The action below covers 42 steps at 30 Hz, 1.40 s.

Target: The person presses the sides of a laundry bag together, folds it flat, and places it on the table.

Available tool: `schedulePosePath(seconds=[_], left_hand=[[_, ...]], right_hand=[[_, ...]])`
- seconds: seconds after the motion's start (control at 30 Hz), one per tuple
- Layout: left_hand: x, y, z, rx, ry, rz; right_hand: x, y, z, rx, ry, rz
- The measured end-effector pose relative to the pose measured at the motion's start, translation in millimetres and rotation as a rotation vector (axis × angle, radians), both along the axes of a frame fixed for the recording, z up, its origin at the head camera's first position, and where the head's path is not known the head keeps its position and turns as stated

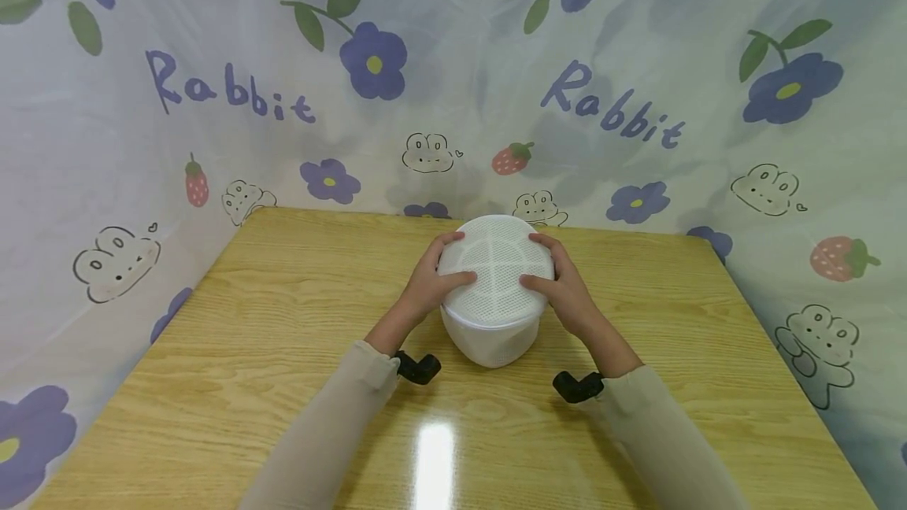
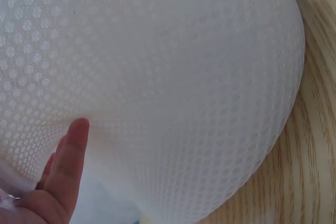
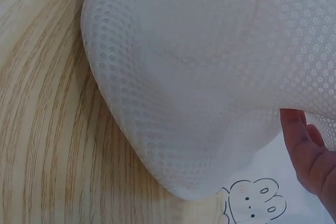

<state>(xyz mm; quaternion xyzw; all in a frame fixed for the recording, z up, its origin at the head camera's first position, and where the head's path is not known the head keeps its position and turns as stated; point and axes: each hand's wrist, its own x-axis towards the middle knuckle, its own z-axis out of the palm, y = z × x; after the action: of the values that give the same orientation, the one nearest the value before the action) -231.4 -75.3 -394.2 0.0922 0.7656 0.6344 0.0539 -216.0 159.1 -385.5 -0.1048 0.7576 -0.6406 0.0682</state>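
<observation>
A white mesh laundry bag point(image 1: 496, 258), rounded and domed, stands near the table's far middle with its lighter-seamed round top tilted toward me. My left hand point(image 1: 431, 280) grips its left side, the thumb lying over the top panel. On the opposite side my right hand point(image 1: 568, 286) holds it the same way, thumb over the top. Close up in the left wrist view, the honeycomb mesh point(image 2: 210, 103) dents inward at a fingertip. In the right wrist view the fingers press against the bag's mesh wall point(image 3: 168, 87), and its lower edge curves close over the wood.
The wooden table point(image 1: 283, 321) carries the bag. Behind and on both sides hangs a pale curtain point(image 1: 453, 101) printed with flowers, rabbits and strawberries. Black wrist mounts point(image 1: 418, 368) stick out below the sleeves.
</observation>
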Motion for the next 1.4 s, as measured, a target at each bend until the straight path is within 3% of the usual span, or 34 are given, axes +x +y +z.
schedulePosePath(seconds=[0.4,0.8,1.4], left_hand=[[0.3,5.2,-1.9,0.008,-0.040,0.030],[0.6,6.6,-6.4,0.048,-0.058,0.027],[-0.9,7.6,-10.5,0.067,-0.081,0.037]], right_hand=[[0.3,-2.1,1.2,-0.109,-0.087,0.004],[-0.6,-4.0,-4.5,-0.219,-0.094,0.008],[-1.0,-4.4,-6.0,-0.192,-0.149,-0.003]])
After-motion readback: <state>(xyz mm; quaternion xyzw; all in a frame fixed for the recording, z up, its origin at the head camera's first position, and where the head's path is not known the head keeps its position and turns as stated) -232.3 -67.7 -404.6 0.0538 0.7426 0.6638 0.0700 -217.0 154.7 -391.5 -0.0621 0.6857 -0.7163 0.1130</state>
